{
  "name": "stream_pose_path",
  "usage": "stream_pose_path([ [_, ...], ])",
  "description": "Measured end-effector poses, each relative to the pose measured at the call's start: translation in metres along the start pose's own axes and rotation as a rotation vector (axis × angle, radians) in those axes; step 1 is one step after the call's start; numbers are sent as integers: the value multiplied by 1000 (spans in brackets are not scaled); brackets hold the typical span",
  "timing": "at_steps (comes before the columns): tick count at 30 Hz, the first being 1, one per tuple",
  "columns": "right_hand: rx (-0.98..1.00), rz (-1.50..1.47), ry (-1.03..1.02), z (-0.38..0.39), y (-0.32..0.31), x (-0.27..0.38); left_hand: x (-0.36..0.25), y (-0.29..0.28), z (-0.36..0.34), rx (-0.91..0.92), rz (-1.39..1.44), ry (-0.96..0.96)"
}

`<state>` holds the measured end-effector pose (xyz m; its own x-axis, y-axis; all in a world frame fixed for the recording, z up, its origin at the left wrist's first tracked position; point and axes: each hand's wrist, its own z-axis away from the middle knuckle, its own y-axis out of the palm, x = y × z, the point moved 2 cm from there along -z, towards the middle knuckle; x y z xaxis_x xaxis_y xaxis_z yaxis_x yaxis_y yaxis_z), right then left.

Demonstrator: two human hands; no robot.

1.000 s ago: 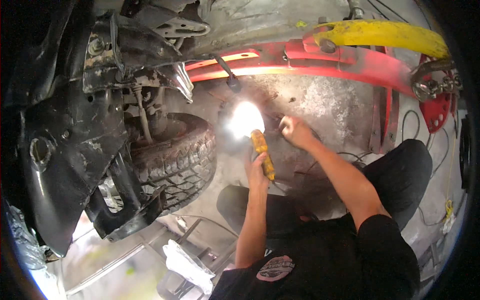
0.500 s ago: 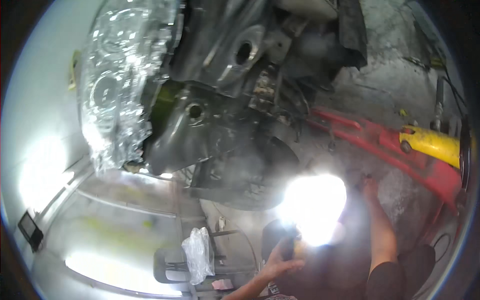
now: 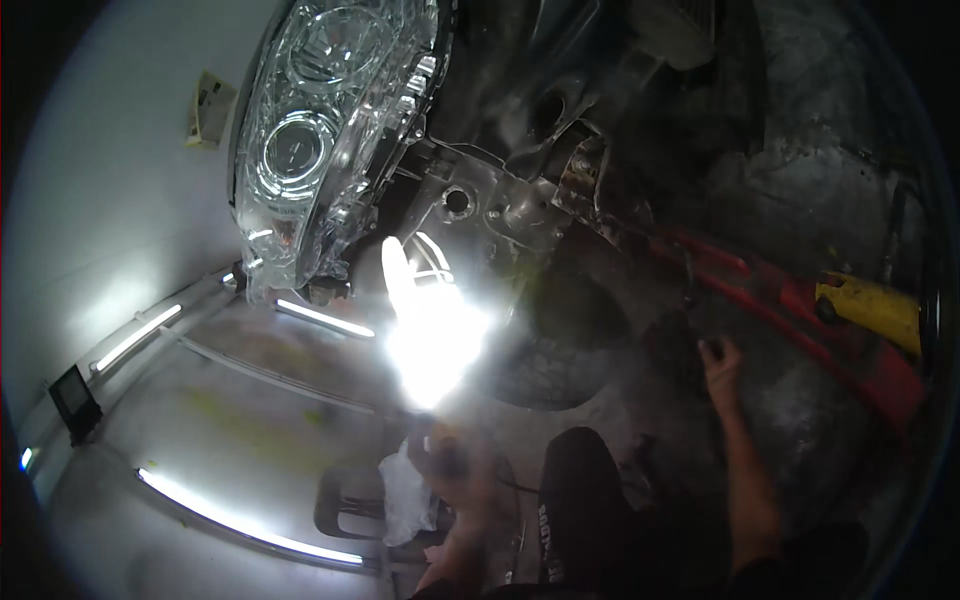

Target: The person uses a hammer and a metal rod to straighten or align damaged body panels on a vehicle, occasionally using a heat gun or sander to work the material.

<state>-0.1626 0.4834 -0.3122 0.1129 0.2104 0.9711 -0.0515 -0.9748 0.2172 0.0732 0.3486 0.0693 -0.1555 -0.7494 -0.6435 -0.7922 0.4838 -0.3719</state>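
My left hand (image 3: pixel 450 460) is wrapped round the handle of a lit work lamp (image 3: pixel 435 345). Its glare washes out the lamp's shape, though bright bars like a cage show at the top. The lamp is held up beside a car's exposed front end, below a clear headlight (image 3: pixel 297 155) with round lenses. Behind the headlight are dark metal body panels (image 3: pixel 515 205) with round holes. My right hand (image 3: pixel 722 365) is raised off to the right, near a red floor jack (image 3: pixel 790 310). Its fingers are bent and partly apart, with nothing visible in them.
The jack has a yellow part (image 3: pixel 870 305) at the right. A dark round shape like a tyre (image 3: pixel 575 345) sits under the panels. Light tubes (image 3: pixel 240 520) line the left wall, near a black flat lamp (image 3: pixel 75 403). A dark-framed chair (image 3: pixel 335 500) bears clear plastic (image 3: pixel 408 495).
My left hand has carried the lamp left and up toward the headlight. The view has shifted, and the surroundings look darker. My right hand now shows more clearly, its fingers bent.
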Motion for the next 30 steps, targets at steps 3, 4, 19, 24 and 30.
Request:
stream_pose_path([
  [3,-47,-147,44,-13,-3,28,-29,6,-27,-113,-207,331],
  [4,-77,-141,-5,-15,-5,43,-44,8,-34,-128,-390,506],
  [19,-194,-147,-573,-22,0,203,-79,7,-79,-143,-560,700],
  [24,-211,-92,-751,-18,3,260,-76,-2,-85,-122,-534,660],
  [30,-180,-178,-976,-22,53,360,-70,-14,-88,-157,-477,614],
])
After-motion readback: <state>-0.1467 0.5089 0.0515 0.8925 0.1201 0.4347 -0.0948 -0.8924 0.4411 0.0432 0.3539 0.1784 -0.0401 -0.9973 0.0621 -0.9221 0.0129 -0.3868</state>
